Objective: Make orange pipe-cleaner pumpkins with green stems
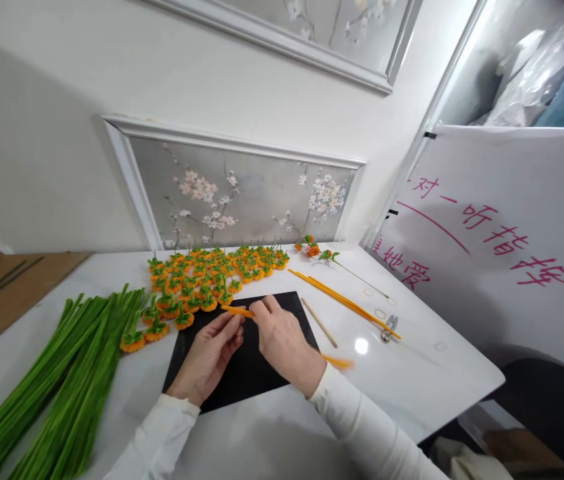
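Over a black mat (255, 377), both hands are closed on orange pipe cleaner (235, 311). My left hand (207, 357) pinches it between thumb and fingers. Close by on the right, my right hand (285, 337) grips it with curled fingers. A short orange end sticks out to the left; another orange fuzzy end (339, 362), blurred, shows beyond my right wrist. Fingers hide part of the held length, so I cannot tell whether it is one stem or more. Past the hands stand many small orange flower heads (207, 300) with green tops.
Long green pipe cleaners (77, 373) lie in a bundle at left. To the right are loose orange pipe cleaners (339, 298), a thin wooden stick (319, 323), and metal clippers (390, 328). A finished stemmed flower (313, 250) lies near the wall. The white table (412, 393) has a right-hand edge.
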`<state>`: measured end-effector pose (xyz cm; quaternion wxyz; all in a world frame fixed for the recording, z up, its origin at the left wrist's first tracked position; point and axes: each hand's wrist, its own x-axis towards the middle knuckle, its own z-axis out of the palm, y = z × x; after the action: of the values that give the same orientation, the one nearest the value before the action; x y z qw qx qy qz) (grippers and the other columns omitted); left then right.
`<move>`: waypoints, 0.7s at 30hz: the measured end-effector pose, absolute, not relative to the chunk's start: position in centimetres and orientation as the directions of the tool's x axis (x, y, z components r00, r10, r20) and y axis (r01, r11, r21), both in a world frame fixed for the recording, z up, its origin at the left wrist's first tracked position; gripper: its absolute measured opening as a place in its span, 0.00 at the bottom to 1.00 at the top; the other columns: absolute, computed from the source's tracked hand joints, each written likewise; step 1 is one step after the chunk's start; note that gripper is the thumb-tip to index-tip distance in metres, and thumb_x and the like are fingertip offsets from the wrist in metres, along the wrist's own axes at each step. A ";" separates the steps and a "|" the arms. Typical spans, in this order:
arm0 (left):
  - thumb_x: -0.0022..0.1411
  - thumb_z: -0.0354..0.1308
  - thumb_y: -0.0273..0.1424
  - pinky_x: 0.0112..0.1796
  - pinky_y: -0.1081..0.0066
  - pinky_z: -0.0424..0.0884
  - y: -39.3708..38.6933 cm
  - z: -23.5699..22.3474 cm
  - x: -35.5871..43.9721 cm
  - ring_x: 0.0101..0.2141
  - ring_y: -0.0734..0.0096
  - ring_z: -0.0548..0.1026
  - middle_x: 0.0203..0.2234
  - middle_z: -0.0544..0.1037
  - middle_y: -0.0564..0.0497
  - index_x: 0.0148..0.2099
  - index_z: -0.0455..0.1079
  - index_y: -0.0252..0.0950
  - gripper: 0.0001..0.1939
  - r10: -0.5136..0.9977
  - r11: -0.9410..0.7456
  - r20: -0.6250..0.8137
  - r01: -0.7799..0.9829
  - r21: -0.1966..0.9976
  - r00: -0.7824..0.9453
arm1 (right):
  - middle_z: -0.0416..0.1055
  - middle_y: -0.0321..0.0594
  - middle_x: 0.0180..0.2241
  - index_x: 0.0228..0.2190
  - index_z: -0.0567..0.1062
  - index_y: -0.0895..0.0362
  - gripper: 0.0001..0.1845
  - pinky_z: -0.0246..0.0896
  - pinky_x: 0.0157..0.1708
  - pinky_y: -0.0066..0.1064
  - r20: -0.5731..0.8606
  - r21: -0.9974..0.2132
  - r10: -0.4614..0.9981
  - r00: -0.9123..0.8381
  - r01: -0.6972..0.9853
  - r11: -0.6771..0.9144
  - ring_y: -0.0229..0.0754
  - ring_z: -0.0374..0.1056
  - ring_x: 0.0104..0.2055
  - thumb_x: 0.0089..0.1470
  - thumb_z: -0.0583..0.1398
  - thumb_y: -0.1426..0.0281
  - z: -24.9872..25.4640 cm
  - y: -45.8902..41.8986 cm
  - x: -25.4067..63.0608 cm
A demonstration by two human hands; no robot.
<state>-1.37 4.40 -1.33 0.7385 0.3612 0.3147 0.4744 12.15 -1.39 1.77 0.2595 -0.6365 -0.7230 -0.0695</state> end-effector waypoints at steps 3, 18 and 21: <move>0.46 0.69 0.25 0.25 0.81 0.72 4.5 -1.6 -1.6 0.24 0.80 0.71 0.24 0.75 0.51 0.34 0.75 0.30 0.10 0.930 0.277 -0.104 -0.486 0.829 0.354 | 0.65 0.37 0.34 0.35 0.65 0.56 0.07 0.64 0.25 0.26 0.411 -0.566 0.911 0.029 0.791 0.230 0.35 0.67 0.27 0.61 0.49 0.74 0.8 -1.1 10.8; 0.52 0.65 0.35 0.33 0.76 0.69 2.5 -3.3 -1.5 0.28 0.78 0.70 0.25 0.71 0.54 0.29 0.70 0.32 0.11 0.959 0.192 -0.053 -0.498 0.846 0.278 | 0.63 0.33 0.21 0.27 0.66 0.56 0.09 0.58 0.19 0.25 0.159 -0.947 0.987 0.018 0.287 0.147 0.36 0.61 0.20 0.53 0.55 0.63 -3.6 -0.2 10.8; 0.48 0.68 0.33 0.31 0.75 0.69 1.9 -3.4 -1.4 0.27 0.76 0.70 0.24 0.72 0.52 0.29 0.70 0.30 0.12 0.965 0.190 -0.077 -0.471 0.862 0.250 | 0.64 0.35 0.23 0.29 0.67 0.57 0.15 0.59 0.19 0.26 0.087 -0.988 0.996 0.021 0.129 0.083 0.36 0.61 0.22 0.52 0.57 0.57 -4.4 -0.5 10.6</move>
<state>-1.41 1.93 -3.38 0.6967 0.3734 0.3312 0.5152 10.60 -0.52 -4.39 0.4943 -0.5158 -0.5452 0.4386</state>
